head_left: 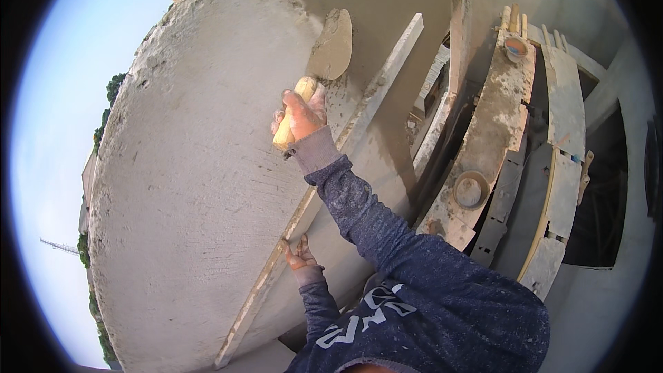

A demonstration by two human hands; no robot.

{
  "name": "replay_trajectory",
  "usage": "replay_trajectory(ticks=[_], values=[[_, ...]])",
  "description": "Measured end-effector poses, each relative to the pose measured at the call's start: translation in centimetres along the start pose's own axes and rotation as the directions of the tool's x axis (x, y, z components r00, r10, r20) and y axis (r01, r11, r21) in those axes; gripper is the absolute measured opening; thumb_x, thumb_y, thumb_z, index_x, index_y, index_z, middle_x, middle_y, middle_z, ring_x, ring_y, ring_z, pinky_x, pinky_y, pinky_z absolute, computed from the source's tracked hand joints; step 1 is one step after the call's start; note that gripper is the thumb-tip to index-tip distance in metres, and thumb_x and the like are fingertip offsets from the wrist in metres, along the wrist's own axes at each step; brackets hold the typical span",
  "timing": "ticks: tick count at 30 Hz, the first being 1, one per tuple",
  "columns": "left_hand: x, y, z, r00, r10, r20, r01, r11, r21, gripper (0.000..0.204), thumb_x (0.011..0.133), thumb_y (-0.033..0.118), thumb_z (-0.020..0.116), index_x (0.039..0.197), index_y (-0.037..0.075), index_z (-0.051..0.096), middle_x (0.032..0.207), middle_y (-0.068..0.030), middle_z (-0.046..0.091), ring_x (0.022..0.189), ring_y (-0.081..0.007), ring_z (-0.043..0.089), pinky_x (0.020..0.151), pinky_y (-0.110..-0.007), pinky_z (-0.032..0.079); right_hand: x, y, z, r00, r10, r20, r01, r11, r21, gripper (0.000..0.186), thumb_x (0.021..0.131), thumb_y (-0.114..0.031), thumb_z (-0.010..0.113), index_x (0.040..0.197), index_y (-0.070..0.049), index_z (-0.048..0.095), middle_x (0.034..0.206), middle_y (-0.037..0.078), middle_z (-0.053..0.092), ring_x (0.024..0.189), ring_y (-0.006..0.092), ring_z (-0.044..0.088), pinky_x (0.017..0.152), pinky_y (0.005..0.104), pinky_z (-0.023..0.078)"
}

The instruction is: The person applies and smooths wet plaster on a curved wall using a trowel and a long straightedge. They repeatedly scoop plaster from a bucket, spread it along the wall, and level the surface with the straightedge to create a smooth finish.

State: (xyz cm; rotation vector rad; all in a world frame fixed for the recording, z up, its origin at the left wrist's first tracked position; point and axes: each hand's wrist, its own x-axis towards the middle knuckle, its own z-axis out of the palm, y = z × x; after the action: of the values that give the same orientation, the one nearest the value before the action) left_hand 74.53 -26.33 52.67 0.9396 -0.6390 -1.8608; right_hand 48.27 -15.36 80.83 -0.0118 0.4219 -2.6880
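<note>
Yellow-handled grey trowel [333, 48], open grey wall [200, 131] leftward, right hand [304, 112] gripping trowel, left hand [301, 257] half-open at long pale bar [258, 297]'s edge

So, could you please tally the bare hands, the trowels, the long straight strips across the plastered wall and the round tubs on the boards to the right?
Bare hands: 2
Trowel: 1
Long straight strip: 1
Round tubs: 2
Total: 6
</note>
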Motion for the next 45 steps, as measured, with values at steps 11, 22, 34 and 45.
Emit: replay_trajectory(ticks=[11,22,34,45], values=[[-0.6,0.8,0.2,0.999,-0.047,-0.018,0.046,0.999,-0.023,0.056,0.093,0.026,0.053,0.135,-0.005,0.034,0.122,-0.0275,0.043,0.106,-0.0383,0.054,0.093,-0.045,0.054,-5.3,-13.1,-5.4,0.640,-0.766,-0.054,0.649,0.577,-0.496,0.063,0.083,-0.005,0.055,0.135,-0.007,0.018,0.091,0.012,0.050,0.065,0.0184,0.055,0.049,0.0319,0.052],[-0.3,0.5,0.6,0.987,-0.129,-0.099,0.120,0.989,-0.089,0.062,0.091,0.024,0.057,0.133,-0.011,0.027,0.118,-0.0295,0.043,0.108,-0.0416,0.053,0.094,-0.044,0.053,-9.2,-1.4,-21.2,0.933,-0.360,0.012,0.084,0.186,-0.979,0.067,0.076,-0.016,0.058,0.137,-0.006,0.033,0.116,0.027,0.056,0.099,0.0441,0.057,0.086,0.0481,0.046],[0.3,0.9,-0.5,0.995,-0.088,-0.037,0.085,0.994,-0.071,0.061,0.091,0.028,0.060,0.138,-0.001,0.034,0.123,-0.0261,0.041,0.106,-0.0382,0.054,0.094,-0.040,0.054,4.5,-4.8,-13.6,0.995,-0.086,-0.046,0.024,0.672,-0.740,0.057,0.090,-0.037,0.057,0.133,-0.007,0.035,0.070,0.007,0.051,0.048,0.0149,0.052,0.040,0.0302,0.045],[-0.8,1.0,0.7,0.996,-0.062,-0.064,0.064,0.998,0.020,0.066,0.089,0.029,0.061,0.133,-0.010,0.030,0.121,-0.0275,0.043,0.107,-0.0387,0.054,0.096,-0.041,0.052,-5.2,1.5,-21.8,0.953,0.237,-0.189,-0.303,0.759,-0.576,0.047,0.090,-0.034,0.060,0.125,-0.012,0.039,0.066,0.002,0.048,0.042,0.0119,0.047,0.036,0.0276,0.041]])
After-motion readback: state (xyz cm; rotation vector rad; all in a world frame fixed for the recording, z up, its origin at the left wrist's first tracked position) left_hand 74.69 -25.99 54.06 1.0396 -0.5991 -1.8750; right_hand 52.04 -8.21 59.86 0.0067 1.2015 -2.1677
